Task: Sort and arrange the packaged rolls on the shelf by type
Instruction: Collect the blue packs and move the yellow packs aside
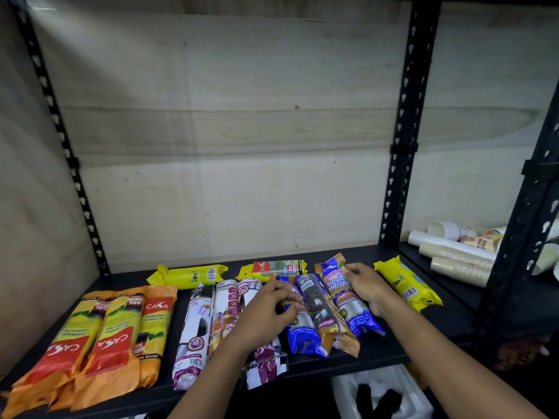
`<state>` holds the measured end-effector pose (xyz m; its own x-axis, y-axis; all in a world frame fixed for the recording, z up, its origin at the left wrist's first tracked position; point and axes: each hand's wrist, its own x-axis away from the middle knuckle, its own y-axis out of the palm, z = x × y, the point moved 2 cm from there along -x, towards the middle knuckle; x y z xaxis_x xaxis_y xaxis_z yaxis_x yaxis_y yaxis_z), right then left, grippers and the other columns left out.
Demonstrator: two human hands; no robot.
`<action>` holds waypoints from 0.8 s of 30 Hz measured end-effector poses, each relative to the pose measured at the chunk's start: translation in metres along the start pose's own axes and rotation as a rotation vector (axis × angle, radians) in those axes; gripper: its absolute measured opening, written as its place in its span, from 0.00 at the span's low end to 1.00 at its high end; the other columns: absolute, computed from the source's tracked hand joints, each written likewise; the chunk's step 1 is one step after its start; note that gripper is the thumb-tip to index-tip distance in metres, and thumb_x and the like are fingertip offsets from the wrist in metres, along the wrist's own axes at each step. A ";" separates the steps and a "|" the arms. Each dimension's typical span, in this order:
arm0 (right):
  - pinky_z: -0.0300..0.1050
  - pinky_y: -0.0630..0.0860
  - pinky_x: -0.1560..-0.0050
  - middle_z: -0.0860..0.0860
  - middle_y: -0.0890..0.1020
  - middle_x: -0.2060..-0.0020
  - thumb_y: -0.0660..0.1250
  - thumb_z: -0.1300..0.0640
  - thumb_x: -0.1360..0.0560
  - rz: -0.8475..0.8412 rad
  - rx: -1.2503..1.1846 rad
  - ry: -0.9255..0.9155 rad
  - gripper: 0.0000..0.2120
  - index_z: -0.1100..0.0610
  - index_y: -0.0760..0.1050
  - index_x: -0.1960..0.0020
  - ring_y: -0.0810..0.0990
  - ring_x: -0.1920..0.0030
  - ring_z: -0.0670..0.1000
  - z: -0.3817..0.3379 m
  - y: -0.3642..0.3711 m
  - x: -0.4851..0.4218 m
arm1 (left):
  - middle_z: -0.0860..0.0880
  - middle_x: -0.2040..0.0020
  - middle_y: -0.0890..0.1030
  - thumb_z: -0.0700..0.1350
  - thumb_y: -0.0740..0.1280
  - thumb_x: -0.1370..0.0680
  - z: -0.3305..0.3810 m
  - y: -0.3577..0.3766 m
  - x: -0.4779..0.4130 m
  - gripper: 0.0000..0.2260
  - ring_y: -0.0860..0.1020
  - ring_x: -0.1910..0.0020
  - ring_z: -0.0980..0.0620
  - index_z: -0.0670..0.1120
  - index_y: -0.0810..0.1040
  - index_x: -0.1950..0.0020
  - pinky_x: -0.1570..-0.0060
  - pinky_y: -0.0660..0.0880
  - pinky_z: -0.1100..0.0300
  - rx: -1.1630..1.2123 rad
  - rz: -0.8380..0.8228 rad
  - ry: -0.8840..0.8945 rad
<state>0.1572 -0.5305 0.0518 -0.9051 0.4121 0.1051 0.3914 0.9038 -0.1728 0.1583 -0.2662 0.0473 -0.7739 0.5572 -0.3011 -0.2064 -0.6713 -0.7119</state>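
Note:
Packaged rolls lie on a black shelf (402,346). Three orange and red CASA packs (106,337) sit side by side at the left. White and maroon rolls (196,334) lie in the middle. Blue and orange rolls (317,316) form a group to their right. My left hand (266,309) rests on the left edge of that group, fingers curled on a blue roll (302,334). My right hand (367,287) presses against the group's right side, on the blue and orange Single Handle roll (335,282). Yellow packs lie behind: one (189,275) at left, one (273,267) in the middle, one (406,284) at right.
Black perforated uprights (405,131) frame the bay, with a plywood back wall. Stacks of paper cups (456,255) lie on the neighbouring shelf at right. A white foam box (381,391) sits below the shelf edge.

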 end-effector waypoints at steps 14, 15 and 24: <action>0.48 0.80 0.51 0.51 0.85 0.48 0.64 0.46 0.21 0.031 0.610 -0.193 0.14 0.52 0.75 0.39 0.83 0.51 0.50 -0.011 -0.009 0.009 | 0.57 0.42 0.73 0.51 0.67 0.21 0.010 -0.006 -0.012 0.09 0.74 0.40 0.57 0.55 0.83 0.43 0.43 0.72 0.62 -0.041 0.001 -0.022; 0.45 0.77 0.55 0.51 0.84 0.47 0.64 0.46 0.20 0.032 0.639 -0.212 0.15 0.53 0.75 0.38 0.82 0.51 0.49 -0.013 -0.012 0.012 | 0.56 0.42 0.74 0.51 0.67 0.21 0.014 -0.009 -0.016 0.09 0.75 0.44 0.57 0.56 0.82 0.44 0.47 0.71 0.63 -0.059 0.018 -0.020; 0.45 0.74 0.45 0.50 0.78 0.49 0.69 0.47 0.23 0.230 0.749 -0.435 0.16 0.52 0.77 0.38 0.77 0.46 0.50 -0.024 -0.056 0.031 | 0.50 0.43 0.77 0.51 0.69 0.23 0.015 -0.020 -0.083 0.07 0.77 0.42 0.51 0.55 0.83 0.46 0.44 0.75 0.53 -0.208 0.109 -0.044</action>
<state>0.1117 -0.5656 0.0884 -0.8602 0.3559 -0.3652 0.4975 0.4291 -0.7539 0.2179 -0.3067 0.0957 -0.8111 0.4623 -0.3584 0.0037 -0.6087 -0.7934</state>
